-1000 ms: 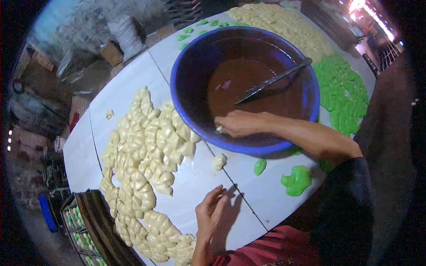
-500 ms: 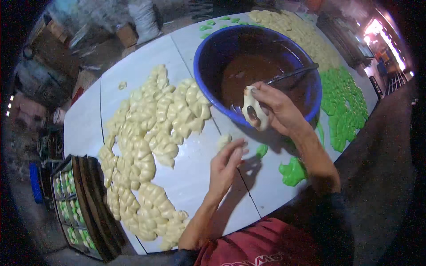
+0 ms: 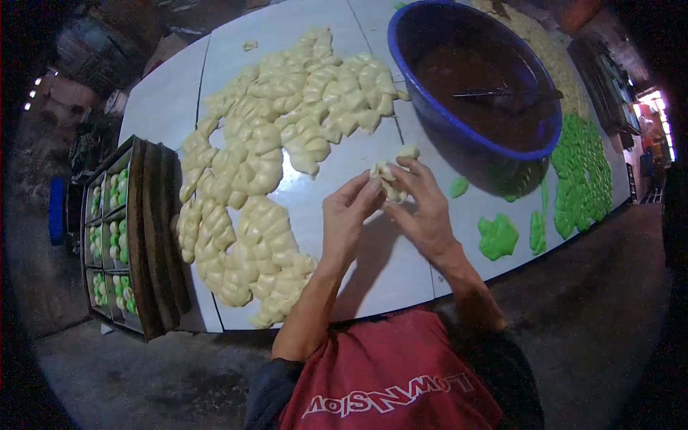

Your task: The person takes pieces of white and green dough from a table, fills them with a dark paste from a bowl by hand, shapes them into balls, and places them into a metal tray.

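My left hand and my right hand are together over the white table, their fingertips pinching a small soft piece of pale cream dough. Just behind it another small cream lump sits on the table. To their left spreads a large bed of cream dough pieces. Up and to the right stands a blue tub of brown liquid with a dark paddle across it. Green dough blobs lie to the right of my hands.
Stacked trays at the left hold cream and green pieces in compartments. A mass of green pieces covers the right end of the table, with paler pieces beyond. Dark floor surrounds the table.
My right hand has come out of the tub, carrying a cream piece with brown filling, and moved down to my left hand, which now grips it too. The view has also shifted.
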{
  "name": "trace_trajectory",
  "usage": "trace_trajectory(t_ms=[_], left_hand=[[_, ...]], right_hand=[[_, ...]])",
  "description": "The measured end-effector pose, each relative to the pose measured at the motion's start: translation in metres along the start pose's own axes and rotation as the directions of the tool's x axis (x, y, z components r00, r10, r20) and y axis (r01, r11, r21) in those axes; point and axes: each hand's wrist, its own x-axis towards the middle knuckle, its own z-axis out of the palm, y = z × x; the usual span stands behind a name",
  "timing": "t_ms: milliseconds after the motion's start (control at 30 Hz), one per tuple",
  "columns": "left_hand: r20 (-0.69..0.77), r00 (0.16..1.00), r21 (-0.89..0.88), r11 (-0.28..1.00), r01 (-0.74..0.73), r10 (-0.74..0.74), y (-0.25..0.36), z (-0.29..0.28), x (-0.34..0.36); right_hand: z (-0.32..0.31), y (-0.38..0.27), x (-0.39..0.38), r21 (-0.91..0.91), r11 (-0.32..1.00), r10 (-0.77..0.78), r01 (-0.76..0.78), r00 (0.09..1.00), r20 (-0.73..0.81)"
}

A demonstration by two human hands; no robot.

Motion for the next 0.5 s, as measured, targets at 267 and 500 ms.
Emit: trace_trajectory(t_ms=[267,500], left_hand=[[-0.032,0.999,0.086,0.996,-0.025,0.028,0.021,-0.015,-0.009],[0.107,0.992,0.128,0.99,0.058,-0.072,0.042,-0.032,-0.011]], right_hand=[[0.04,-0.008,-0.002,0.401,0.856,0.33,-0.327,0.942,0.065],[0.021,-0.007,-0.007,0.206,0.977,-0.082,0.051,0.986,0.144]])
